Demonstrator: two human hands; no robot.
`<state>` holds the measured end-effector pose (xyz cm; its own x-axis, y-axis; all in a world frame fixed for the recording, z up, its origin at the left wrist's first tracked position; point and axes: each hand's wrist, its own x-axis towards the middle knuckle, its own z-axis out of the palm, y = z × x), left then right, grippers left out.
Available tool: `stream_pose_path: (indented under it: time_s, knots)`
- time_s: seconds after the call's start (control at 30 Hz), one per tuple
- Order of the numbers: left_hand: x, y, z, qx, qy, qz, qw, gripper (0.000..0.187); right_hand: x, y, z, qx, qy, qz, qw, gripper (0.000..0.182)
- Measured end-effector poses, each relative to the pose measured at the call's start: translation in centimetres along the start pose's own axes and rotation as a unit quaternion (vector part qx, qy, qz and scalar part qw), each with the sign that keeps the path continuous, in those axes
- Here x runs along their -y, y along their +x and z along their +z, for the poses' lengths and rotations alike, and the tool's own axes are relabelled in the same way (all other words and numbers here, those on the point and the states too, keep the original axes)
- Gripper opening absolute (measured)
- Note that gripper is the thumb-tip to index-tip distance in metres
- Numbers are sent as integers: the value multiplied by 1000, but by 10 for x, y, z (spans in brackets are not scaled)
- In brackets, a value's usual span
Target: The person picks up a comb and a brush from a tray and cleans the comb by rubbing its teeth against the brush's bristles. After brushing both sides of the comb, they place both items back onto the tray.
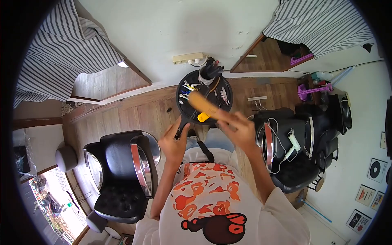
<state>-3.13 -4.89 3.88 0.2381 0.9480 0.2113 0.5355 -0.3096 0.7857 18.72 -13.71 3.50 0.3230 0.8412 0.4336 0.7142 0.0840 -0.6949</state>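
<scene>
My right hand (239, 128) grips a wide tan comb (204, 105) that points up and left over the round black tray (223, 86). My left hand (173, 141) holds a slim black tool (182, 123) by its handle, close to the tray's near edge. The tray carries scissors, clips, a yellow item (203, 116) and a cup of brushes (209, 71). Both hands sit in front of my white shirt with its orange print.
A black barber chair (122, 175) stands at the left. Another black chair (294, 151) at the right holds a white corded tool (292, 143). Striped capes (322, 22) hang over mirrors on the wall. A power strip (188, 58) is mounted behind the tray.
</scene>
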Motion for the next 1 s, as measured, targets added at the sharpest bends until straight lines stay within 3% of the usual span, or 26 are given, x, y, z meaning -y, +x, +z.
stream_pose_path:
  time_s: [0.07, 0.13, 0.23, 0.3, 0.33, 0.47, 0.53, 0.57, 0.63, 0.8, 1.0]
  knots:
    - [4, 0, 3, 18, -20, 9, 1000, 32, 13, -8, 2, 32, 28, -22, 999, 48]
    - [7, 1, 4, 35, -39, 17, 998, 33, 24, -9, 1, 109, 107, 27, 988, 45]
    - [1, -1, 2, 17, -47, 15, 999, 32, 7, -11, 2, 54, 132, 62, 988, 44]
    - [-3, -2, 1, -2, -57, 14, 998, 30, -3, -4, 1, -71, 81, 112, 988, 45]
    - [-2, -1, 0, -4, -56, 15, 998, 30, -5, -3, -4, -71, 82, 110, 988, 45]
    - [1, -3, 0, 6, -56, -10, 998, 33, -3, 2, -43, 131, 128, 100, 978, 46]
    - [2, -6, 5, 12, -68, 10, 998, 33, 13, 10, -36, 188, 102, 45, 976, 46]
    - [3, -8, 10, 16, -80, 28, 996, 32, 18, 11, -21, 186, 100, 46, 976, 46]
    - [3, -11, 15, 25, -103, 62, 992, 31, 25, 14, 8, 60, 145, 46, 987, 47]
    - [1, -3, 10, 37, -88, 49, 994, 31, 40, 19, 9, 26, 184, 108, 977, 48]
    - [3, 2, 5, 82, -80, 67, 991, 31, 26, 13, -16, 173, 143, 102, 969, 48]
